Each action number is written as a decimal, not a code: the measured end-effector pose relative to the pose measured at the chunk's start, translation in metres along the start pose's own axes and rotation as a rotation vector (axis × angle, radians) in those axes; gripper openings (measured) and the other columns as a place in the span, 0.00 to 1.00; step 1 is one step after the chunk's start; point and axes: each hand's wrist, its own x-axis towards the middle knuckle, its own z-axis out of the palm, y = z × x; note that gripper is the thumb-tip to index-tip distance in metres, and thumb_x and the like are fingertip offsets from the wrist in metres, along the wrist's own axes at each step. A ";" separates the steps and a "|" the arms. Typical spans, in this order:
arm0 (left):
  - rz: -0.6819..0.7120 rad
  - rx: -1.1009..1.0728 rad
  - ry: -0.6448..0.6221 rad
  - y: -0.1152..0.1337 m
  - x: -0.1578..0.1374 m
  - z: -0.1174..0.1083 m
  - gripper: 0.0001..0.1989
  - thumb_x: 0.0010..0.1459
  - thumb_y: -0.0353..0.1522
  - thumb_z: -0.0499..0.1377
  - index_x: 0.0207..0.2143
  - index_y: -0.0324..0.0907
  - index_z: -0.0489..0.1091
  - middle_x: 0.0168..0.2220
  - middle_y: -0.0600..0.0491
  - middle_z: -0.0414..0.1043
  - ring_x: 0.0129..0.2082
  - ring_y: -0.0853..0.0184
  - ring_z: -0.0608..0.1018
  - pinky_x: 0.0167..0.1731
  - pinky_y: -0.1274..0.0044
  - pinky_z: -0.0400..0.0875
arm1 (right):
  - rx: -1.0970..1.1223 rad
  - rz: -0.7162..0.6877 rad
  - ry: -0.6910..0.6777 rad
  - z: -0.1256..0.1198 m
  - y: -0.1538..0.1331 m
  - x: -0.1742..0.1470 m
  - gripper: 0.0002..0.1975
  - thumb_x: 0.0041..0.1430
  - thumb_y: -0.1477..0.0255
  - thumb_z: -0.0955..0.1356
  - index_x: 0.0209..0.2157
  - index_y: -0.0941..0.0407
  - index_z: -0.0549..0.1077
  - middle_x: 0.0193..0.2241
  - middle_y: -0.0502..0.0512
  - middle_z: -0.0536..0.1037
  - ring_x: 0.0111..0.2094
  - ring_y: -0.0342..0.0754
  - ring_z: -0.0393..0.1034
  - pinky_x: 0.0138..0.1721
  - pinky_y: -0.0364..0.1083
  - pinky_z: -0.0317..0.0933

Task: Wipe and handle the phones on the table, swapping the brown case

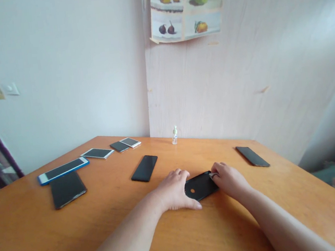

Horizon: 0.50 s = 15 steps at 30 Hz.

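Note:
A black phone case (pixel 202 187) lies on the wooden table with its inside facing up; a round hole shows near its left end. My left hand (pixel 175 190) grips that left end, thumb on the near edge and fingers on the far edge. At the right end, my right hand (pixel 228 178) is closed, its fingers pinched on a small white piece (pixel 212 175), perhaps a tissue or wipe, against the inside of the case. Most of that white piece is hidden by the fingers. Beyond my left hand, a black phone (pixel 144 168) lies flat.
At the left lie a phone with a blue edge (pixel 64 170), a dark phone or tablet (pixel 68 190), a white phone (pixel 97 153) and two smaller devices (pixel 120 146). A small clear bottle (pixel 175 135) stands at the back. Another black phone (pixel 252 156) lies right.

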 end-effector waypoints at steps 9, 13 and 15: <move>-0.002 -0.016 0.007 -0.003 0.003 0.005 0.39 0.31 0.52 0.70 0.46 0.48 0.66 0.47 0.48 0.69 0.49 0.51 0.71 0.47 0.67 0.67 | 0.331 -0.421 -0.129 0.014 -0.055 -0.020 0.09 0.57 0.78 0.64 0.34 0.53 0.75 0.36 0.52 0.74 0.40 0.45 0.68 0.42 0.41 0.58; 0.010 -0.031 0.011 -0.005 0.003 0.007 0.45 0.31 0.51 0.71 0.52 0.47 0.63 0.52 0.46 0.67 0.53 0.51 0.70 0.51 0.66 0.65 | 0.093 -0.130 -0.017 0.012 -0.025 -0.003 0.06 0.56 0.76 0.64 0.33 0.56 0.73 0.33 0.55 0.74 0.37 0.48 0.67 0.39 0.44 0.56; 0.006 -0.041 0.000 -0.005 0.003 0.008 0.46 0.31 0.51 0.71 0.54 0.47 0.62 0.53 0.46 0.66 0.53 0.51 0.69 0.52 0.66 0.65 | 0.011 -0.020 0.027 0.012 -0.011 0.004 0.06 0.56 0.76 0.63 0.33 0.57 0.72 0.33 0.57 0.73 0.38 0.49 0.67 0.38 0.45 0.55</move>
